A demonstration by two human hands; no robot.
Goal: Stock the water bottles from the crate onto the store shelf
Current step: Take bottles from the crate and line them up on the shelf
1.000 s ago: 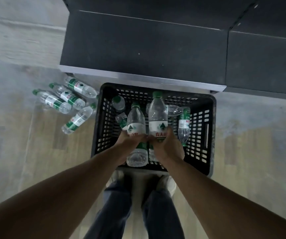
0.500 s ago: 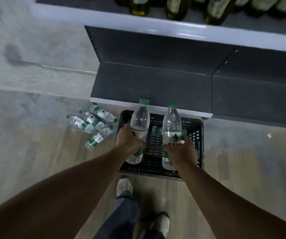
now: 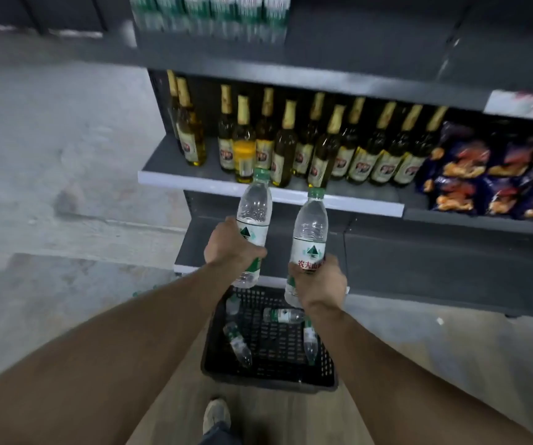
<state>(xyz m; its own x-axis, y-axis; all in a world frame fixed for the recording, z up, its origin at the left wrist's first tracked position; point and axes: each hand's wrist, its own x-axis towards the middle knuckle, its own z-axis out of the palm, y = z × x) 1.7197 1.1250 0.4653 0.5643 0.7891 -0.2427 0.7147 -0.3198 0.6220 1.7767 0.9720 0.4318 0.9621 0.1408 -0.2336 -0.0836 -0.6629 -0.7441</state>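
Note:
My left hand (image 3: 231,247) grips a clear water bottle (image 3: 254,207) with a green cap, held upright. My right hand (image 3: 321,284) grips a second water bottle (image 3: 310,229) of the same kind, also upright. Both bottles hang in the air above the black crate (image 3: 268,377) on the floor. Several more water bottles (image 3: 283,315) lie on their sides in the crate. A blurred row of shelved water bottles (image 3: 210,12) stands on the top shelf (image 3: 213,64).
The middle shelf (image 3: 194,183) carries glass bottles (image 3: 291,146) with gold foil necks, and snack bags (image 3: 496,178) at the right. The dark bottom shelf (image 3: 419,261) sits just behind the crate. Grey floor spreads to the left. My shoe (image 3: 215,415) stands before the crate.
Both hands have lifted their bottles out of the crate and up towards the shelves. My view has tilted upward, bringing the middle and top shelves into sight.

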